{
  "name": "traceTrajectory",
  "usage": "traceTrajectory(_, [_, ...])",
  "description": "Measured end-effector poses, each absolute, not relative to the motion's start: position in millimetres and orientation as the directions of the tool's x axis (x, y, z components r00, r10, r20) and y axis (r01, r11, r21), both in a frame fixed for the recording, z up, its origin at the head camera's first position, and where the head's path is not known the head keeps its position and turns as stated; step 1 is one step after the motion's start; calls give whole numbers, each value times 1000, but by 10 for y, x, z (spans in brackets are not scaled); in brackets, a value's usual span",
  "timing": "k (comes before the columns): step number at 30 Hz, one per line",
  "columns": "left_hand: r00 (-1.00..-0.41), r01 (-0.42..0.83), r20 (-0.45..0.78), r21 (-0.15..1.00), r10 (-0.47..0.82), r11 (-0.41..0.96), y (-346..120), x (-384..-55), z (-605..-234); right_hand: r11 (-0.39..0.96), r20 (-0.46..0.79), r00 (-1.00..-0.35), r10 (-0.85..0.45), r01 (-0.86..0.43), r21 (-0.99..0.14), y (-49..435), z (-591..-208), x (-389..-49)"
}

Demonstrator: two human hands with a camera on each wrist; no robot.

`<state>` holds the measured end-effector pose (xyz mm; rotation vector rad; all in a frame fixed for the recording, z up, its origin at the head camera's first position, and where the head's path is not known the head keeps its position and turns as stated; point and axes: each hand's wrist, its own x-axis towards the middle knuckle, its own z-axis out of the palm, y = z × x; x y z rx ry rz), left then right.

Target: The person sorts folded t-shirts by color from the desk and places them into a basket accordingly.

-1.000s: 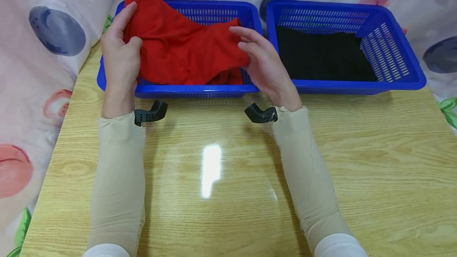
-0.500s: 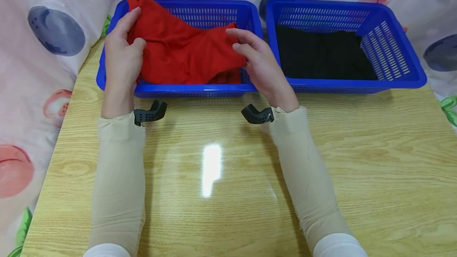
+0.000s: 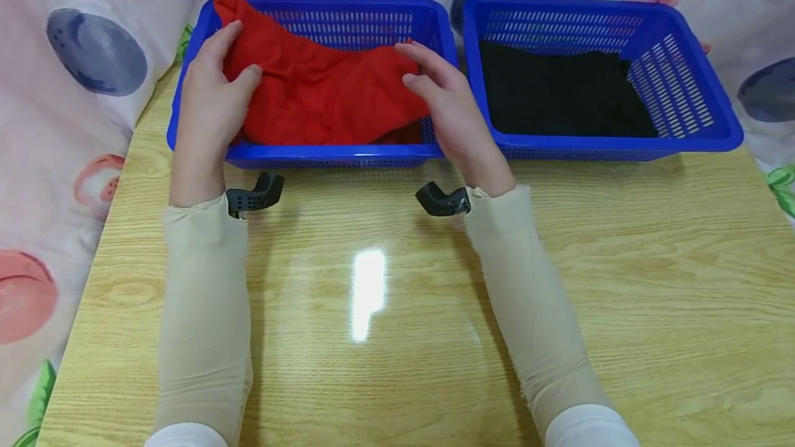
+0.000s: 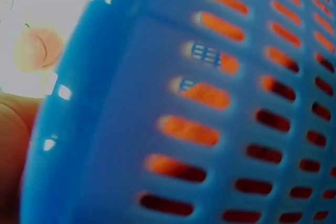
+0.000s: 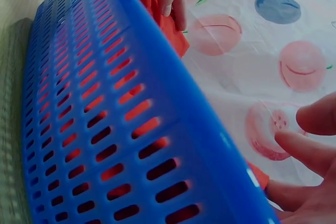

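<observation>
A red cloth [image 3: 310, 92], loosely folded like a garment, lies in the left blue basket [image 3: 341, 152], one corner up at the far left rim. My left hand [image 3: 214, 98] is at the cloth's left end, thumb and forefinger spread apart over it. At the right end, my right hand [image 3: 456, 109] has its fingers loosely bent and thumb apart from them. The right wrist view shows its fingers [image 5: 310, 156] spread near the rim, close to a bit of red. Some fingers of each hand are hidden. Red shows through the basket slots [image 4: 215, 95] in the left wrist view.
A second blue basket [image 3: 695, 88] stands right beside the first, with a folded black cloth [image 3: 562, 95] in it. Both stand at the far side of the wooden table [image 3: 397, 261]. A fruit-printed sheet [image 3: 93, 123] hangs behind and at the sides.
The red cloth's raised left corner has come down toward the basket rim. Both hands have lowered slightly with it. The left thumb and forefinger have spread wider.
</observation>
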<state>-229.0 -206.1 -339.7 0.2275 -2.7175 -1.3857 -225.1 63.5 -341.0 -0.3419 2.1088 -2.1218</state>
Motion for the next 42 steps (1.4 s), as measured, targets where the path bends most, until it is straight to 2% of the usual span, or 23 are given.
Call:
traceTrajectory(8, [-993,-105,-37,706,-112,700,-2160,-2274,-3387,69,40,-985,-171,-52,-996,592,-3317,-2161])
traceTrajectory(13, [-998,-64,-35,656,-55,752,-2196,-2267,-3391,165,53,-989,-136,-76,-983,584,-3289,-2135])
traceTrajectory(22, [-994,-63,-105,589,-1,805,-2216,-2270,-3403,366,37,-983,-182,-103,-925,610,-3418,-2240])
traceTrajectory(27, [-989,-102,-147,566,-22,818,-2190,-2271,-3427,554,7,-978,-209,-124,-823,598,-3489,-2279])
traceTrajectory(32, [-978,-98,-209,479,5,872,-2189,-2261,-3450,722,-55,-966,-254,-151,-675,532,-3489,-2271])
traceTrajectory(42, [-951,-52,-298,428,87,902,-2192,-2260,-3473,846,-175,-932,-317,-195,-496,448,-3503,-2263])
